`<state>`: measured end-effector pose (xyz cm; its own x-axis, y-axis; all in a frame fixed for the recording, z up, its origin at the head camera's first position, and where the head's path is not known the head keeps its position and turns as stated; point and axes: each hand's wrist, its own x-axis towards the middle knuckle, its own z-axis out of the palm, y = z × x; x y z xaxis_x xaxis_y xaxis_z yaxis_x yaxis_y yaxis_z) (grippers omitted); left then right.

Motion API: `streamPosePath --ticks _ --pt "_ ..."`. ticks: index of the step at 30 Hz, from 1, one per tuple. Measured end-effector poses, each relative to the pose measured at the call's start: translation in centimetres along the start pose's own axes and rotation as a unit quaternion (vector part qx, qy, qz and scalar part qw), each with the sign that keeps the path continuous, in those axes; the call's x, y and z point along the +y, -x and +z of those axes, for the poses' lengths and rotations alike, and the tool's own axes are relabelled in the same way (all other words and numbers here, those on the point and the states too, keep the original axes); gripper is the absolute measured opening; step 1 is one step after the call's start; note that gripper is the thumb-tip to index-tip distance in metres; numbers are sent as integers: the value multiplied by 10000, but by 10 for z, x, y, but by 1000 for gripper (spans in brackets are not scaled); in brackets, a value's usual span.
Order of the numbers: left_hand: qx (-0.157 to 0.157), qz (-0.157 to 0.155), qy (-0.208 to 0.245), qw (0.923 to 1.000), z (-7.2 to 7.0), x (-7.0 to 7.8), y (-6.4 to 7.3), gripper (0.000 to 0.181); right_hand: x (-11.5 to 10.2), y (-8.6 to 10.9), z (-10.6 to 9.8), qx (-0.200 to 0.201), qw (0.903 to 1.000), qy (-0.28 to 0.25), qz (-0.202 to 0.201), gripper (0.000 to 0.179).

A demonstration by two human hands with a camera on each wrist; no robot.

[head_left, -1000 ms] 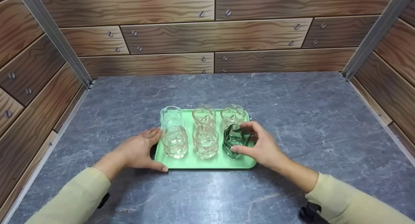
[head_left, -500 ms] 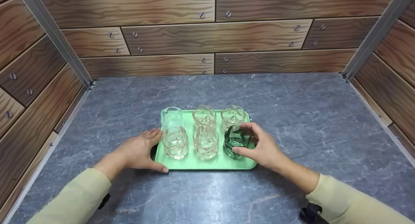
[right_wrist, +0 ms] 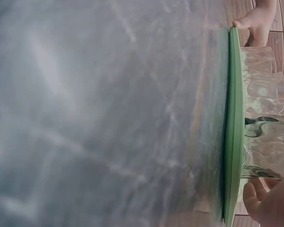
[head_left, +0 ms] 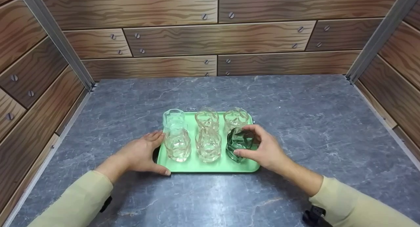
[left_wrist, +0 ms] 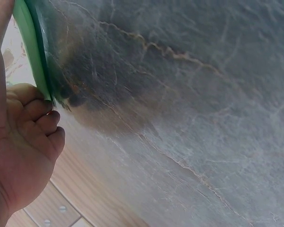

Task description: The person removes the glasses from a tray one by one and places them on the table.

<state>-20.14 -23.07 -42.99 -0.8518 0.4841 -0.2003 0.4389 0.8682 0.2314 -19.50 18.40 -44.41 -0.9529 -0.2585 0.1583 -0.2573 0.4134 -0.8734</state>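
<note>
A light green tray (head_left: 226,166) lies on the table, bearing two rows of faceted glasses. At its front right is a dark green glass (head_left: 234,148), which my right hand (head_left: 267,151) holds between the thumb in front and the fingers behind. My left hand (head_left: 137,153) grips the tray's front left corner, thumb at the front edge and fingers by the left side. Seen from the left wrist, several fingers (left_wrist: 35,113) curl at the tray's rim (left_wrist: 33,52). Nearest the left hand stands a clear glass (head_left: 178,146). The underside of the tray is hidden.
A clear glass (head_left: 208,146) stands at the front middle. Behind are a bluish glass (head_left: 174,118) at left and two pale pinkish glasses, one in the middle (head_left: 206,117) and one at right (head_left: 235,117). Wood-patterned walls (head_left: 216,36) enclose the grey marbled table (head_left: 311,115).
The dark green glass shifts slightly in my right hand's fingers, first a little rightward, then back left. My left hand and the tray stay in place.
</note>
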Motion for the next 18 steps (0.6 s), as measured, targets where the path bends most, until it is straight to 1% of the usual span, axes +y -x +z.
streamPosePath --ticks 3,9,18 --pt "-33 -47 1 10000 0 0 -1 138 0 -1 -1 -40 9999 -103 22 78" --pt "-67 -97 -16 9999 1 0 -2 139 -2 0 -3 -146 9997 -107 140 80" --pt "-30 -79 -18 10000 2 0 -1 139 -10 1 -11 -283 9985 -458 -64 78"
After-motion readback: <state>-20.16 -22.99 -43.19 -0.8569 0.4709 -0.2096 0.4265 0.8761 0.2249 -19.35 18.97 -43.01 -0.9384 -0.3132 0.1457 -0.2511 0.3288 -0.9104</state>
